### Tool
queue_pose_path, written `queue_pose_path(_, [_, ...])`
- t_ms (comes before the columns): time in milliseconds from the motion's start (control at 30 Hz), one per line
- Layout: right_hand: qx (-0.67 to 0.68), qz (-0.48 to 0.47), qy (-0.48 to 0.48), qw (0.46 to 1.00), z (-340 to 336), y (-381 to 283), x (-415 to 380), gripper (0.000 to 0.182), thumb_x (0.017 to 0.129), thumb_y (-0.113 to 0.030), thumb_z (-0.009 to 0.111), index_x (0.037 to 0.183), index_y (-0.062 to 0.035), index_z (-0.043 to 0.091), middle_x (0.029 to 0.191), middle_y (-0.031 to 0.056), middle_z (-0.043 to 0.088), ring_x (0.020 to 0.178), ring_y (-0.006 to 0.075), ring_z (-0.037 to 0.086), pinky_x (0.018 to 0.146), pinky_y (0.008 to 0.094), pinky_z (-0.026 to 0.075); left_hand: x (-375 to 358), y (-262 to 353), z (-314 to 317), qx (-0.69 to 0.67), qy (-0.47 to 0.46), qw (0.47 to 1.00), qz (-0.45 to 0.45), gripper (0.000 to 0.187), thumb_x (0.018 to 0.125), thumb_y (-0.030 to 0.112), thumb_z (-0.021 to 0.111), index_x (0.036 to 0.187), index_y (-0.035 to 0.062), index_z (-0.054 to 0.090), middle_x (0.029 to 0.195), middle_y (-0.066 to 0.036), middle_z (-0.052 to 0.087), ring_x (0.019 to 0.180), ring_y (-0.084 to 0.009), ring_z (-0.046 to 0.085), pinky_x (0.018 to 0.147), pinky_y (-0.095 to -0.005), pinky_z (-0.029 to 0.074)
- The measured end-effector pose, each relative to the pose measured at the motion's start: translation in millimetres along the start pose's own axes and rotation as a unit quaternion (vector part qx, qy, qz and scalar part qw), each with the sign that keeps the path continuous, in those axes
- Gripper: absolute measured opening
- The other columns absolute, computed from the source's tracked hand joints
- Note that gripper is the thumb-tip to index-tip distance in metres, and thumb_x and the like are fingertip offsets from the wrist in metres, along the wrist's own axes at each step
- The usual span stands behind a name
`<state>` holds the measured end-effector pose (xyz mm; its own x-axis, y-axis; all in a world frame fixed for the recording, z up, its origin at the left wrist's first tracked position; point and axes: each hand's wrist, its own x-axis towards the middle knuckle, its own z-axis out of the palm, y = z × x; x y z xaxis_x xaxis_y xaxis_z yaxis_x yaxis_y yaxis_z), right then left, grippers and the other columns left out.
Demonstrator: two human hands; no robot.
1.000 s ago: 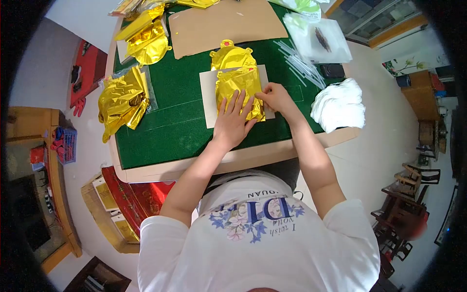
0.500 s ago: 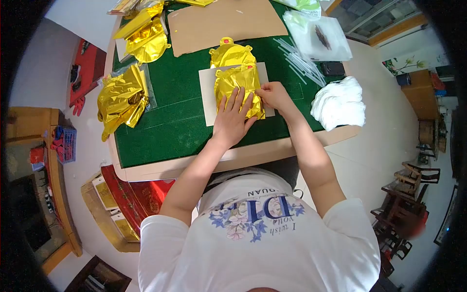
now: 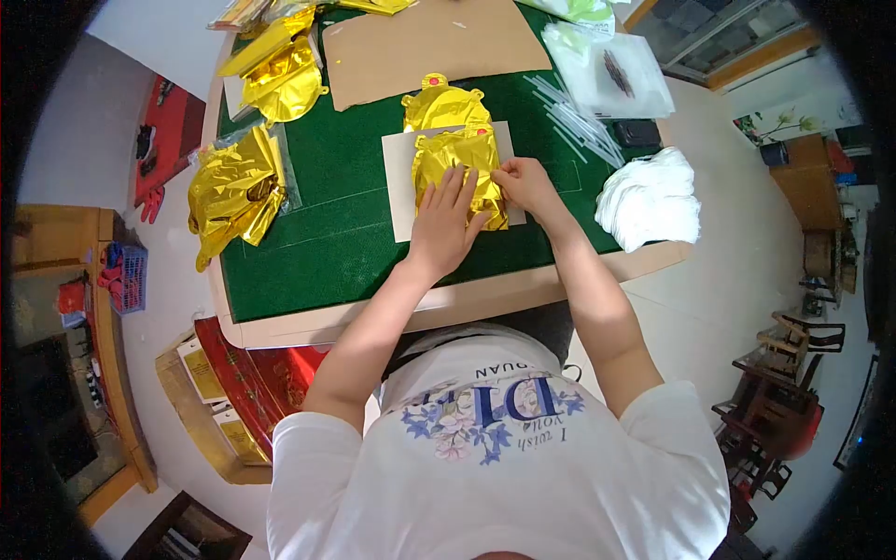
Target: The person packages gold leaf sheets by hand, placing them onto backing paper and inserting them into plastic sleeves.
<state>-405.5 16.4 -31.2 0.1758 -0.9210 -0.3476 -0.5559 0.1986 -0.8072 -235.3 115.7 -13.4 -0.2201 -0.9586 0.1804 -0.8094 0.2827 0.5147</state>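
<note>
A gold foil balloon (image 3: 457, 151), flat and folded, lies on a pale cardboard sheet (image 3: 400, 194) near the table's front edge. My left hand (image 3: 443, 229) rests on its lower part, fingers stretched out and pressed flat. At the balloon's right edge, the thumb and fingertips of my right hand (image 3: 527, 185) are pinched together on the foil; the exact grip is too small to make out. Just beyond, partly under the upper edge of the first, is another flat gold foil balloon (image 3: 439, 110) with a small red spot at its top.
More gold foil balloons (image 3: 238, 191) lie on the left and at the back left (image 3: 285, 86). Brown cardboard (image 3: 429, 47) covers the back. To the right are thin white sticks (image 3: 577, 121), clear plastic bags (image 3: 611, 75), a black box (image 3: 638, 133) and a white stack (image 3: 650, 199).
The fingers of my left hand have shifted slightly and sit closer together on the foil. My right hand stays at the balloon's right edge, almost unmoved.
</note>
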Motion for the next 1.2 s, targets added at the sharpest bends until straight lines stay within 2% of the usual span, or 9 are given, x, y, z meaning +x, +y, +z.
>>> queue_pose_path(100, [0.017,-0.001,-0.006,1.000,-1.0,0.0,-1.9,0.017,0.088,-0.015,0.064,0.084,0.0005,0.061,0.059,0.0009,0.056,0.046,0.0077,0.049,0.042,0.0239,0.036,6.6,0.3,-8.3,0.128,0.009,0.990,0.052,0.062,0.096,0.044,0.048,0.145,0.0090,0.036,0.150,-0.014,0.035,0.141,-0.0293,0.028,0.114,-0.0497,0.022])
queue_pose_path(233, [0.016,-0.013,0.002,1.000,1.1,6.6,2.8,0.016,0.087,-0.014,0.065,0.083,0.0003,0.060,0.059,0.0022,0.057,0.044,0.0088,0.049,0.040,0.0251,0.036,8.2,-8.0,5.1,0.123,0.003,0.991,0.052,0.062,0.096,0.045,0.047,0.146,0.0095,0.035,0.150,-0.014,0.035,0.141,-0.0292,0.028,0.114,-0.0501,0.022])
queue_pose_path(300, [0.021,-0.001,0.041,0.999,0.6,5.4,0.8,0.027,0.079,-0.027,0.072,0.083,-0.0005,0.068,0.074,0.0125,0.068,0.068,0.0243,0.068,0.064,0.0353,0.053,6.9,-7.9,6.3,0.139,-0.001,0.989,0.049,0.063,0.095,0.045,0.048,0.146,0.0104,0.035,0.151,-0.014,0.033,0.142,-0.0290,0.027,0.114,-0.0499,0.021])
queue_pose_path(433, [-0.049,0.000,0.078,0.996,2.3,-6.3,2.6,0.028,0.078,-0.027,0.073,0.081,0.0002,0.069,0.075,0.0136,0.068,0.068,0.0245,0.068,0.064,0.0357,0.053,7.5,-5.9,3.8,0.129,0.001,0.991,0.042,0.064,0.095,0.046,0.048,0.147,0.0111,0.034,0.151,-0.013,0.032,0.142,-0.0288,0.027,0.115,-0.0497,0.021])
queue_pose_path(500, [-0.056,0.010,0.031,0.998,0.0,-7.9,3.2,0.028,0.077,-0.027,0.074,0.079,0.0005,0.069,0.073,0.0139,0.068,0.067,0.0243,0.067,0.063,0.0359,0.053,7.5,-5.2,3.2,0.117,0.007,0.992,0.042,0.064,0.095,0.046,0.048,0.147,0.0118,0.034,0.152,-0.013,0.032,0.142,-0.0286,0.026,0.115,-0.0494,0.021])
queue_pose_path(833, [-0.009,0.003,0.046,0.999,-9.4,-9.6,-18.4,0.030,0.078,-0.028,0.075,0.077,0.0019,0.068,0.067,0.0119,0.066,0.058,0.0203,0.064,0.055,0.0339,0.051,7.2,-6.8,4.9,0.123,0.002,0.991,0.044,0.064,0.095,0.048,0.048,0.147,0.0134,0.034,0.152,-0.013,0.031,0.143,-0.0282,0.026,0.115,-0.0494,0.021])
queue_pose_path(933, [-0.051,0.007,-0.007,0.999,-12.0,-7.8,-31.8,0.029,0.079,-0.026,0.074,0.077,0.0022,0.067,0.062,0.0101,0.064,0.054,0.0180,0.062,0.051,0.0319,0.048,7.4,-6.6,4.7,0.123,0.002,0.991,0.046,0.063,0.095,0.048,0.047,0.147,0.0138,0.034,0.152,-0.013,0.032,0.143,-0.0281,0.026,0.115,-0.0492,0.021])
queue_pose_path(1000, [-0.006,0.029,-0.045,0.999,-10.5,-7.7,-36.4,0.026,0.081,-0.023,0.072,0.078,0.0023,0.067,0.059,0.0088,0.062,0.049,0.0163,0.060,0.047,0.0302,0.046,7.6,-6.3,4.7,0.123,0.004,0.991,0.045,0.063,0.095,0.047,0.047,0.148,0.0141,0.034,0.152,-0.013,0.031,0.143,-0.0282,0.026,0.115,-0.0491,0.021])
queue_pose_path(1200, [0.005,0.047,-0.077,0.996,-17.4,-10.6,-33.9,0.026,0.084,-0.021,0.069,0.080,0.0036,0.065,0.058,0.0091,0.061,0.043,0.0165,0.056,0.044,0.0304,0.044,7.3,-5.3,4.0,0.128,-0.007,0.991,0.041,0.062,0.096,0.045,0.046,0.148,0.0146,0.032,0.152,-0.012,0.032,0.142,-0.0284,0.027,0.115,-0.0488,0.020])
